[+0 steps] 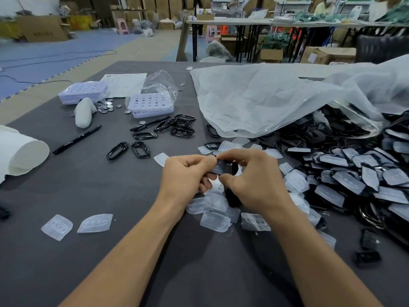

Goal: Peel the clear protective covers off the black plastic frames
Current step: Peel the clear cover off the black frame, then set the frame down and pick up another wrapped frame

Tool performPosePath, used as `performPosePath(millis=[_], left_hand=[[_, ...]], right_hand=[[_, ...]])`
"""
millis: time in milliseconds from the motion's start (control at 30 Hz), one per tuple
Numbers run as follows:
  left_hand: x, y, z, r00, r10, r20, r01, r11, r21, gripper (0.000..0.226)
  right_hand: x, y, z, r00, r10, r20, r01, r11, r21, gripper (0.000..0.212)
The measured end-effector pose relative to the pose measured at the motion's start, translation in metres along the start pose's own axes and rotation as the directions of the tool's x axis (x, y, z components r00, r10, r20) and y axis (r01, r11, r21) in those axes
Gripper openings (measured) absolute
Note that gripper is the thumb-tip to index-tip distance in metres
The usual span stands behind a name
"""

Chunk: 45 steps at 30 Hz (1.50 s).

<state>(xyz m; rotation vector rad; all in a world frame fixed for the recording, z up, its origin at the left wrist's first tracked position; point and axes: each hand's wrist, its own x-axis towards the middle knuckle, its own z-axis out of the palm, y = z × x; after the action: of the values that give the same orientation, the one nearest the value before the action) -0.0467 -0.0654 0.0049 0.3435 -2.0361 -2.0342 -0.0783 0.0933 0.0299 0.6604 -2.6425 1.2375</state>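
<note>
currently, item: one black frame (229, 169), raised just above the counter (88, 191) at centre, held between both hands. left hand (188, 171) pinches its left end, fingers curled, apparently to steady it; right hand (250, 176) pinches the right end from above and below, likely working the clear cover (220, 167) loose at an edge. long axis runs roughly hand to hand, across the view; covered face tilted up towards the wearer, presumably so the edge can be seen. unpeeled stock (354, 176): heaped at right, within reach. stripped frames (141, 149): set apart, far left. shed covers (215, 220): dropped directly beneath the hands; much stock remains.
</note>
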Motion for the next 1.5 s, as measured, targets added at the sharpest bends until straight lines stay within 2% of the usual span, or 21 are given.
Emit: performPosePath(millis=[33,100,167,233,300,433,567,667,767,900,1000,1100,1300,1367,1400,1467,1500], left_hand=[[0.0,-0.001,-0.001,0.999,0.026,-0.037,-0.025,1.0,0.016,0.014],[0.001,-0.002,-0.004,0.984,0.118,-0.135,-0.095,0.981,0.171,0.015],[0.0,-0.004,-0.007,0.953,0.23,-0.197,-0.138,0.909,0.393,0.016],[-0.002,-0.003,-0.009,0.935,0.289,-0.207,-0.138,0.832,0.538,0.013],[-0.003,-0.003,-0.008,0.941,0.296,-0.166,-0.14,0.784,0.605,0.012],[-0.001,-0.008,-0.005,0.961,0.276,0.017,-0.212,0.695,0.687,0.033],[0.003,-0.016,-0.002,0.963,0.232,0.135,-0.249,0.587,0.77,0.026],[0.005,-0.019,-0.002,0.952,0.271,0.142,-0.274,0.547,0.791,0.02],[0.003,-0.02,0.0,0.942,0.315,0.116,-0.283,0.555,0.783,0.016],[0.0,-0.021,0.001,0.957,0.283,0.056,-0.226,0.614,0.757,0.019],[-0.003,-0.019,0.002,0.956,0.294,0.006,-0.203,0.647,0.735,0.018],[-0.005,-0.013,0.003,0.962,0.272,-0.033,-0.175,0.705,0.688,0.019],[-0.008,-0.004,-0.001,0.986,0.156,-0.061,-0.084,0.773,0.628,0.023],[-0.008,-0.003,-0.002,0.983,0.171,-0.075,-0.082,0.755,0.651,0.019],[-0.007,-0.002,-0.002,0.981,0.175,-0.08,-0.08,0.748,0.659,0.016],[-0.007,-0.001,-0.001,0.98,0.178,-0.085,-0.08,0.75,0.656,0.009],[-0.007,-0.001,0.0,0.978,0.188,-0.085,-0.084,0.74,0.667,0.005]], right_hand=[[0.003,0.004,-0.004,0.999,0.046,-0.016,-0.046,0.999,0.003,0.038],[0.011,0.016,-0.016,0.99,0.134,-0.041,-0.135,0.991,-0.018,0.037],[0.02,0.031,-0.034,0.98,0.195,-0.05,-0.199,0.975,-0.101,0.036],[0.028,0.047,-0.059,0.968,0.242,-0.064,-0.25,0.945,-0.212,0.034],[0.033,0.065,-0.088,0.946,0.305,-0.106,-0.323,0.896,-0.306,0.033],[0.038,0.097,-0.134,0.905,0.393,-0.164,-0.424,0.796,-0.431,0.031],[0.04,0.112,-0.155,0.857,0.496,-0.14,-0.492,0.704,-0.512,0.026],[0.038,0.11,-0.154,0.841,0.524,-0.136,-0.514,0.693,-0.506,0.039],[0.037,0.095,-0.136,0.892,0.42,-0.17,-0.448,0.767,-0.46,0.044],[0.047,0.076,-0.095,0.935,0.345,-0.081,-0.348,0.851,-0.393,0.044],[0.058,0.076,-0.069,0.919,0.393,-0.003,-0.365,0.851,-0.376,0.043],[0.067,0.078,-0.053,0.919,0.391,0.048,-0.328,0.826,-0.458,0.044],[0.077,0.073,-0.046,0.953,0.294,-0.074,-0.282,0.769,-0.574,0.039],[0.072,0.073,-0.044,0.955,0.259,-0.142,-0.295,0.804,-0.517,0.037],[0.068,0.071,-0.042,0.954,0.231,-0.192,-0.294,0.852,-0.434,0.036],[0.057,0.059,-0.031,0.945,0.208,-0.254,-0.248,0.959,-0.138,0.03],[0.05,0.049,-0.022,0.947,0.213,-0.241,-0.211,0.977,0.033,0.027]])
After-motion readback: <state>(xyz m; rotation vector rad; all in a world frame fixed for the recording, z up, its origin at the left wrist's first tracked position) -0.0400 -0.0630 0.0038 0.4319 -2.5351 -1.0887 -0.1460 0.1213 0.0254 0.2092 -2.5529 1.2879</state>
